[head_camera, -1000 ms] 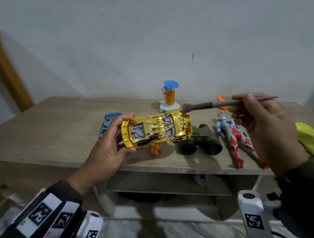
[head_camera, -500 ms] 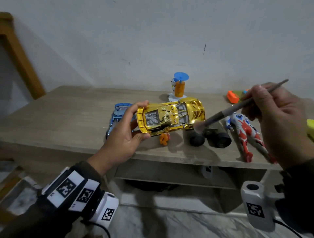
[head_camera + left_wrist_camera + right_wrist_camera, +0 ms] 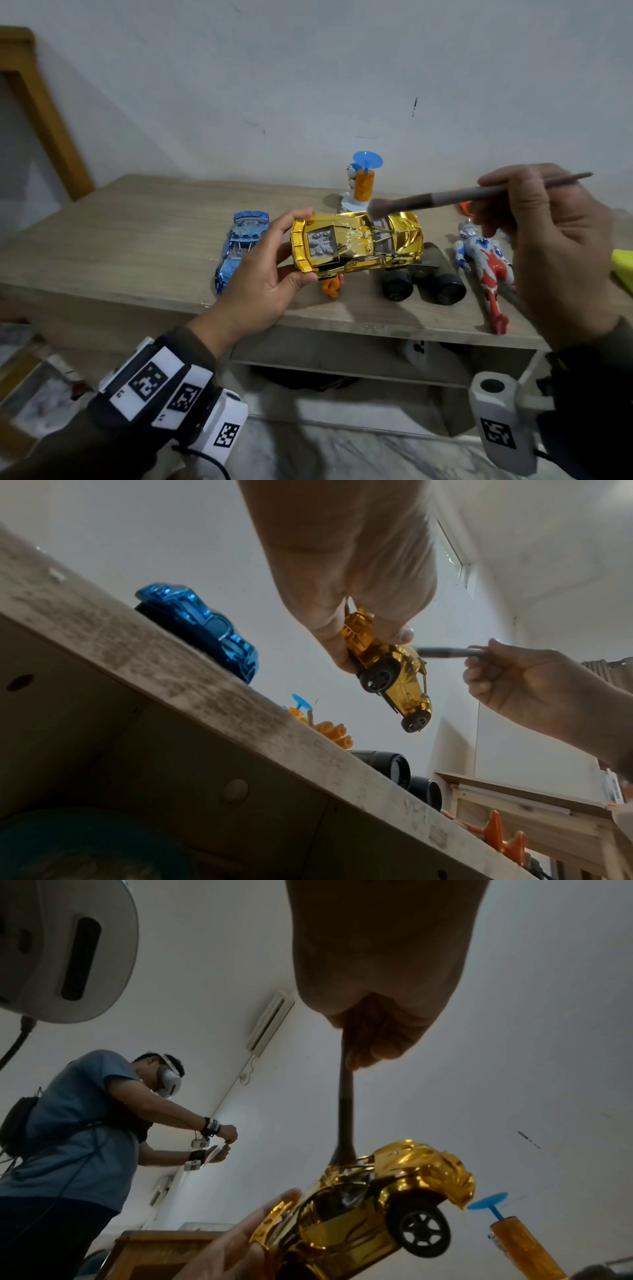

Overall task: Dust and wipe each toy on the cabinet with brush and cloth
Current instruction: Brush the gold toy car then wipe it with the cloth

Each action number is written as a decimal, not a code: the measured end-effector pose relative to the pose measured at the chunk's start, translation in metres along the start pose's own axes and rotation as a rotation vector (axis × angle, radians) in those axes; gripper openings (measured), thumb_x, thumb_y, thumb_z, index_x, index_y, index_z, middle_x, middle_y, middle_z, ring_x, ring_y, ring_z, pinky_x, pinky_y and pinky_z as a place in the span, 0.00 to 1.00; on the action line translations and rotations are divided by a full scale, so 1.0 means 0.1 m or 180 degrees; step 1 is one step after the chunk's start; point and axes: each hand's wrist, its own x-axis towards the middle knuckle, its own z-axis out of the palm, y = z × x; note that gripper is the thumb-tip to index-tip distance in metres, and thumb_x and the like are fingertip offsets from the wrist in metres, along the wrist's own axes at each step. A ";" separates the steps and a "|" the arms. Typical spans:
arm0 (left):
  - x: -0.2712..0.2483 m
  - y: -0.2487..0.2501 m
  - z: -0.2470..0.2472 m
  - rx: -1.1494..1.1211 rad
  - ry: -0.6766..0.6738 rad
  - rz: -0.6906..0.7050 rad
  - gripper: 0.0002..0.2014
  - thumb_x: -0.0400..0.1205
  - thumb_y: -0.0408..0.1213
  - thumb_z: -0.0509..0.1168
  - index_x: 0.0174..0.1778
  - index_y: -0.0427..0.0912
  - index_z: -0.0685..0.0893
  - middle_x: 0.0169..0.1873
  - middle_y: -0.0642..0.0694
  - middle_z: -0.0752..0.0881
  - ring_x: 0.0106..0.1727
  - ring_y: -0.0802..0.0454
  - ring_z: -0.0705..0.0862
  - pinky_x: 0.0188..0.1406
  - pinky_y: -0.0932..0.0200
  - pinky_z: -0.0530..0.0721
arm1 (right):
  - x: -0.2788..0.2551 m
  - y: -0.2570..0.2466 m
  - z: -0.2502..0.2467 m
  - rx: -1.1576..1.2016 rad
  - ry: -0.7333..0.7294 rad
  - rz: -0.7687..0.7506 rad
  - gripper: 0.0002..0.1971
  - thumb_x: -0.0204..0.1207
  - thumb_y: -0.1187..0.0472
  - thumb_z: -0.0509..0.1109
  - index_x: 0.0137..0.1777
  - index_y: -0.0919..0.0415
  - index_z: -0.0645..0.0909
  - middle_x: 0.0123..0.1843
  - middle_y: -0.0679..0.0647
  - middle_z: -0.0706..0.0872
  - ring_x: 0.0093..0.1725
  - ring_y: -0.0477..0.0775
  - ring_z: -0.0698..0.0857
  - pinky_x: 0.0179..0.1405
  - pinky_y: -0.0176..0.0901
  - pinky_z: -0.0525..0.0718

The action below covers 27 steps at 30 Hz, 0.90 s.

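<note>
My left hand (image 3: 274, 270) grips the rear of a shiny gold toy car (image 3: 356, 245), held in the air above the cabinet's front edge. From below, the gold car (image 3: 390, 669) shows its black wheels under my left hand (image 3: 356, 626). My right hand (image 3: 548, 246) pinches a grey brush (image 3: 455, 198) by its handle. The bristles touch the car's roof near the windscreen. In the right wrist view the brush (image 3: 346, 1110) points down onto the gold car (image 3: 377, 1204). A yellow-green cloth (image 3: 623, 270) lies at the far right edge.
On the wooden cabinet (image 3: 120, 240) lie a blue toy car (image 3: 239, 246), a small orange figure (image 3: 332, 286), black binoculars (image 3: 424, 281), a red and blue action figure (image 3: 486, 270) and a blue-topped orange toy (image 3: 363, 181). A white wall stands behind. Another person (image 3: 85, 1123) stands nearby.
The brush has swung up from the car's front right corner to its roof. The gold car stays in my left hand, shifted slightly.
</note>
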 end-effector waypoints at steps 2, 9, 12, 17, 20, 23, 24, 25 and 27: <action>0.00 -0.02 0.01 0.0074 -0.0004 -0.0045 0.34 0.72 0.33 0.69 0.67 0.70 0.68 0.66 0.65 0.75 0.69 0.56 0.78 0.63 0.58 0.81 | -0.01 0.00 0.02 -0.0149 -0.0219 0.0167 0.14 0.84 0.60 0.55 0.43 0.58 0.80 0.31 0.45 0.85 0.31 0.43 0.82 0.30 0.32 0.79; -0.01 -0.01 0.05 0.0172 -0.0049 -0.0171 0.33 0.73 0.37 0.70 0.73 0.59 0.66 0.68 0.45 0.76 0.68 0.49 0.79 0.62 0.49 0.83 | -0.04 -0.04 0.07 -0.0051 -0.0150 -0.0040 0.14 0.84 0.60 0.55 0.42 0.55 0.80 0.32 0.53 0.83 0.31 0.47 0.81 0.30 0.35 0.79; 0.00 0.00 0.07 0.0184 -0.0040 -0.0143 0.33 0.73 0.39 0.71 0.72 0.59 0.67 0.68 0.44 0.75 0.68 0.49 0.79 0.60 0.50 0.85 | -0.07 -0.04 0.11 -0.0214 -0.0385 -0.0031 0.16 0.82 0.54 0.56 0.38 0.60 0.80 0.31 0.53 0.81 0.29 0.47 0.80 0.29 0.36 0.77; 0.01 0.01 0.09 0.0302 0.0060 -0.0084 0.32 0.73 0.40 0.72 0.71 0.62 0.67 0.67 0.44 0.76 0.67 0.49 0.80 0.59 0.55 0.85 | -0.07 -0.07 0.11 -0.0253 -0.0156 -0.0281 0.14 0.83 0.59 0.56 0.44 0.64 0.80 0.31 0.49 0.83 0.31 0.44 0.81 0.31 0.33 0.78; 0.01 0.04 0.10 0.0363 0.0059 -0.0058 0.33 0.70 0.42 0.70 0.69 0.65 0.66 0.68 0.44 0.75 0.67 0.50 0.79 0.58 0.58 0.85 | -0.09 -0.07 0.12 -0.0430 -0.0371 -0.0170 0.17 0.82 0.54 0.55 0.40 0.61 0.80 0.27 0.50 0.81 0.29 0.47 0.81 0.27 0.37 0.78; 0.01 0.05 0.12 0.0401 0.0082 -0.0033 0.33 0.71 0.41 0.71 0.70 0.62 0.66 0.67 0.45 0.74 0.67 0.50 0.79 0.58 0.58 0.85 | -0.10 -0.08 0.16 -0.0302 -0.0183 -0.0285 0.16 0.83 0.55 0.54 0.40 0.60 0.79 0.30 0.50 0.80 0.30 0.47 0.80 0.29 0.39 0.77; 0.01 0.05 0.12 0.0455 0.0089 -0.0009 0.33 0.72 0.40 0.72 0.71 0.59 0.66 0.67 0.45 0.74 0.66 0.50 0.79 0.57 0.58 0.85 | -0.10 -0.08 0.18 -0.0232 -0.0139 -0.0334 0.15 0.83 0.56 0.54 0.42 0.60 0.80 0.31 0.50 0.81 0.31 0.49 0.81 0.30 0.40 0.78; 0.02 0.05 0.13 0.0516 0.0097 0.0019 0.34 0.72 0.39 0.73 0.72 0.57 0.66 0.67 0.47 0.74 0.66 0.50 0.79 0.57 0.58 0.86 | -0.10 -0.08 0.20 -0.0180 -0.0148 -0.0356 0.14 0.83 0.57 0.54 0.45 0.60 0.80 0.32 0.50 0.82 0.33 0.51 0.82 0.31 0.42 0.79; 0.03 0.05 0.15 0.0605 0.0099 0.0079 0.34 0.73 0.38 0.73 0.74 0.55 0.66 0.66 0.50 0.74 0.66 0.51 0.79 0.56 0.59 0.86 | -0.10 -0.07 0.23 -0.0216 -0.0304 -0.0337 0.13 0.83 0.58 0.55 0.46 0.59 0.81 0.33 0.52 0.84 0.33 0.48 0.82 0.31 0.40 0.79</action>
